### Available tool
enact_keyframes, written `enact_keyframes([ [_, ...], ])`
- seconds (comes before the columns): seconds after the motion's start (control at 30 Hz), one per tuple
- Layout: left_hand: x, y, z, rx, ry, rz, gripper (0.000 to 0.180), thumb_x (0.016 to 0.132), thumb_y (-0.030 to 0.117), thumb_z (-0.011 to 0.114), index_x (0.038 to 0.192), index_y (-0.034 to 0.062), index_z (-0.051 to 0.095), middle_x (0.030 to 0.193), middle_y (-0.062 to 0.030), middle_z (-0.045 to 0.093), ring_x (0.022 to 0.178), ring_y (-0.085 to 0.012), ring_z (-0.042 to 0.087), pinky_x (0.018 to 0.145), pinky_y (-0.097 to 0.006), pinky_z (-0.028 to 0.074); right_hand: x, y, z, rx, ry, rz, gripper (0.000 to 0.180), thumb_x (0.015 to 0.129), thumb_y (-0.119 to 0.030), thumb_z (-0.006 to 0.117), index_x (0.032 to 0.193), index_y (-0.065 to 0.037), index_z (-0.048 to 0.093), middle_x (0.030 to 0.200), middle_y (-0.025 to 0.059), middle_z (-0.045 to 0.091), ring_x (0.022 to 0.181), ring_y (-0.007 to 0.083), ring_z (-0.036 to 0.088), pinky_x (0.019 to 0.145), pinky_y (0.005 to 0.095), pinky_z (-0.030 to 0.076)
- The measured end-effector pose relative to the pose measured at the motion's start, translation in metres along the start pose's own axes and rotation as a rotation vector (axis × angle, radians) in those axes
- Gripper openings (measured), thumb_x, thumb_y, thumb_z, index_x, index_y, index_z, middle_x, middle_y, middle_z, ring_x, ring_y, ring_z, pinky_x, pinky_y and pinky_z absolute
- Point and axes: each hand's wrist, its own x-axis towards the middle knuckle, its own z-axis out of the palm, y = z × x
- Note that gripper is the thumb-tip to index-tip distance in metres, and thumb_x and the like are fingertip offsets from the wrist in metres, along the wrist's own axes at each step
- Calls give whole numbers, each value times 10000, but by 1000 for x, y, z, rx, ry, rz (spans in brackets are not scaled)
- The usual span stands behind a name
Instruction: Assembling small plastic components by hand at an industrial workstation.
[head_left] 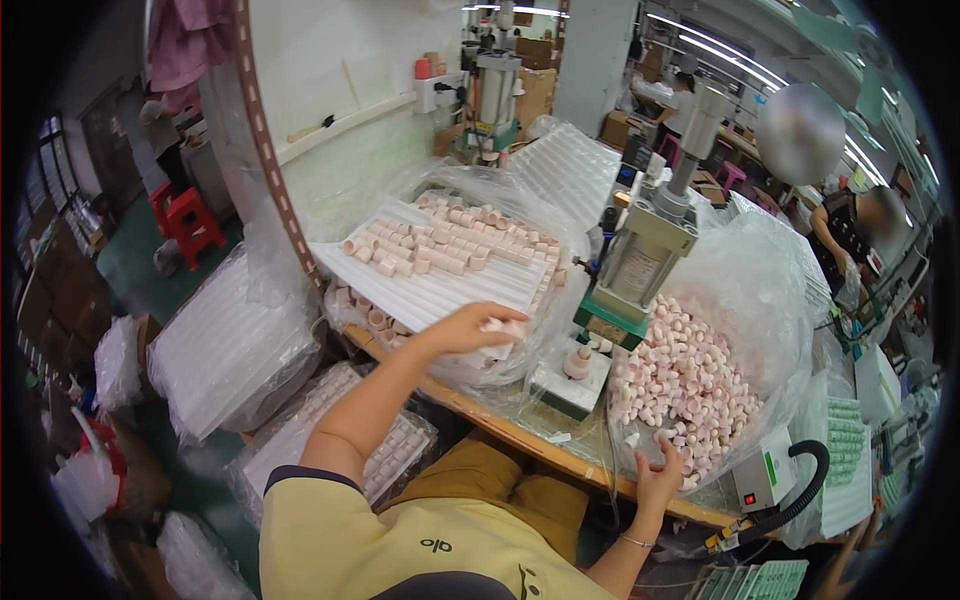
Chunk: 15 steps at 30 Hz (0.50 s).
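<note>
My left hand (468, 330) reaches over the front edge of a white ribbed tray (440, 300). Its fingers are closed round a small pale pink piece, which looks like a cap and is blurred. Rows of pale pink cylindrical caps (440, 245) lie on that tray. On the right, my right hand (660, 475) is at the near edge of a heap of small pink-and-white caps (690, 375), fingers apart and curved. A small white piece (632, 440) lies just beyond its fingertips. Between my hands stands a press (640, 260), with a pink piece (577, 362) upright on its base.
Clear plastic sheeting (770, 300) surrounds the heap. A white box with a red switch (763, 475) and a black hose (815, 460) stand at the right. Wrapped white trays (235, 345) are stacked at the left, near a red stool (195, 225). Other people work in the background.
</note>
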Motion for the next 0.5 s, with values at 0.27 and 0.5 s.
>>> enact_keyframes([
  [0.27,-28,15,80,-575,-235,-55,380,894,163,586,1251,91,477,1041,-15,559,774,-91,561,699,-240,456,-1,29,15,-158,-189,109,213,707,-159,735,854,-43,632,762,95,608,565,215,533,562,333,439],
  [0.5,-40,24,116,-891,-222,-187,305,890,181,591,1161,94,481,1062,-20,585,827,-93,611,615,-193,414,11,15,34,-271,-159,-48,253,683,-169,748,903,-73,668,809,94,637,632,235,590,606,347,470],
])
